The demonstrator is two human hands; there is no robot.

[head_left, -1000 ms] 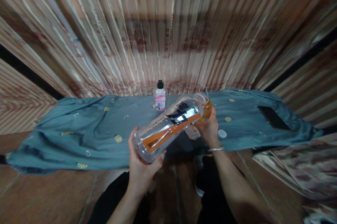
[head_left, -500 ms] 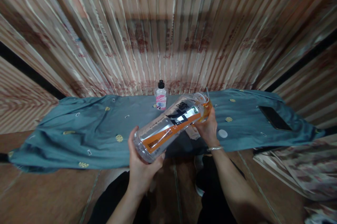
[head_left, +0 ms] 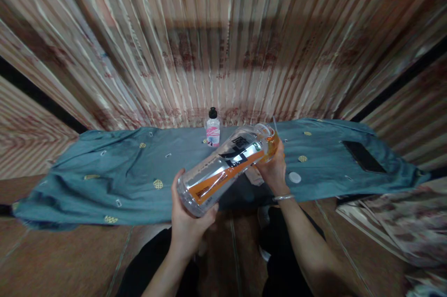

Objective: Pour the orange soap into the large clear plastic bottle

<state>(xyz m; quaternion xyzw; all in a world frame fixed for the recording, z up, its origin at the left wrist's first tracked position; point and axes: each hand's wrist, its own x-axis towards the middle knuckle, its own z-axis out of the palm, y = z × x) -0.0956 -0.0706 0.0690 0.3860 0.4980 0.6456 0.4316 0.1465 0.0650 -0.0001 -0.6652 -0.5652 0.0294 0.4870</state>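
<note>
A large clear plastic bottle [head_left: 223, 166] with a silver and orange label is tilted, its base at the lower left and its neck at the upper right. My left hand [head_left: 190, 222] is closed around its base end. At the neck end, my right hand [head_left: 274, 171] grips an amber see-through container [head_left: 271, 145]; the bottle's mouth meets its rim, and my fingers partly hide it. A thin clear strip [head_left: 274, 124] sticks up there. I cannot tell whether liquid is flowing. A round white cap [head_left: 295, 177] lies to the right of my right hand.
A small clear bottle [head_left: 213, 134] with a pink label and black top stands behind the large bottle. A phone-like dark slab [head_left: 363, 156] lies at the right on the blue-green cloth [head_left: 132, 166]. A pale packet [head_left: 254, 176] lies under the bottle. Striped curtains [head_left: 223, 55] hang behind.
Both hands and the tilted bottle stay almost in place; my right hand and the amber container shift very slightly left.
</note>
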